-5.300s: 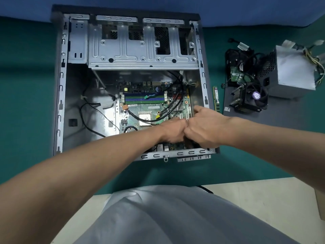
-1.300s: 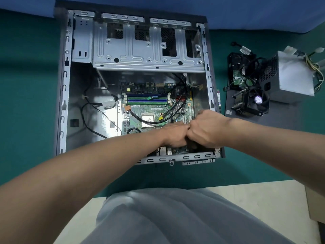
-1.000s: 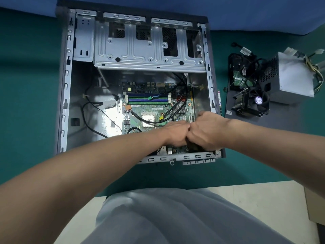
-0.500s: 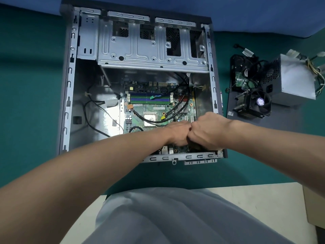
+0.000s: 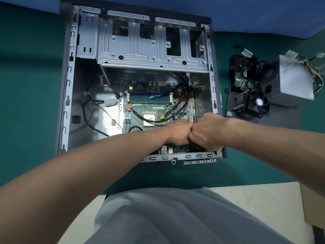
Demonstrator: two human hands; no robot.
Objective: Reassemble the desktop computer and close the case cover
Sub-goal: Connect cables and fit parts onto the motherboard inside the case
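Head view, nearest first: a grey-clad lap (image 5: 175, 217) fills the bottom edge, with pale floor (image 5: 255, 199) to its right. Two bare forearms reach forward from it. The left hand (image 5: 177, 132) and the right hand (image 5: 206, 130) meet knuckle to knuckle inside the near right corner of the one computer case (image 5: 175, 157). Both have their fingers curled under, backs up. The hands hide whatever is in them, so I cannot tell whether either holds anything. A dark shape shows just under the right hand.

The case lies on its side with the lid off, on a green table top (image 5: 26, 85), straight ahead. One green circuit board (image 5: 140, 120) sits on its floor, right of centre. A bank of blue and green slots (image 5: 149, 99) runs across the board, and two black cables (image 5: 186, 95) loop over it. Past the board, one metal drive rack (image 5: 149, 50) spans the far end.

Right of the case, apart from it, lies one dark flat panel (image 5: 281, 124). Three loose parts rest on it: a black fan (image 5: 258, 103), a drive (image 5: 240, 80) and a grey power box (image 5: 293, 80) with wires. Blue cloth (image 5: 246, 11) lies farthest back.
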